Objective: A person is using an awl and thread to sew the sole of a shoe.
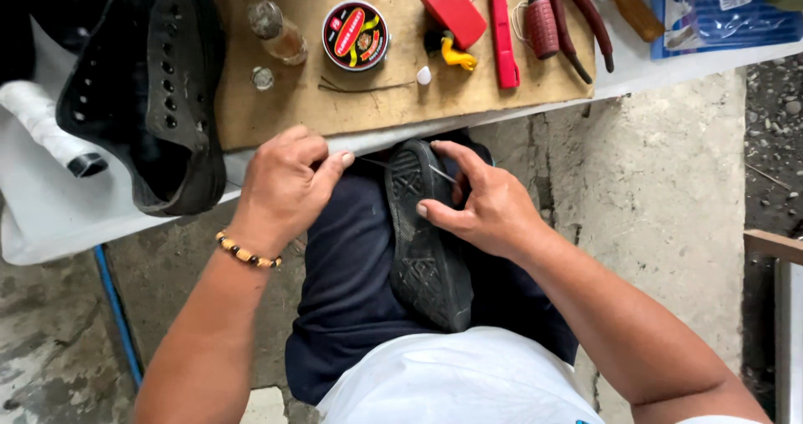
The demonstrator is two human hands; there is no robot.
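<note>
Stitching step: left hand (280, 191) fingers pinch thread taut, right hand (481, 206) fingers grip black shoe (425, 240) sole-up, frame centre. Next move likely needs firm pull.

The right hand (489, 206) steadies a black shoe (425, 240) sole-up on the lap while the left hand (284, 186) pinches thread.

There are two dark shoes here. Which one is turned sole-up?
The shoe on the person's lap, held between the left hand and right hand, shows its tread. The other shoe lies on the table, eyelets and opening showing.
</note>
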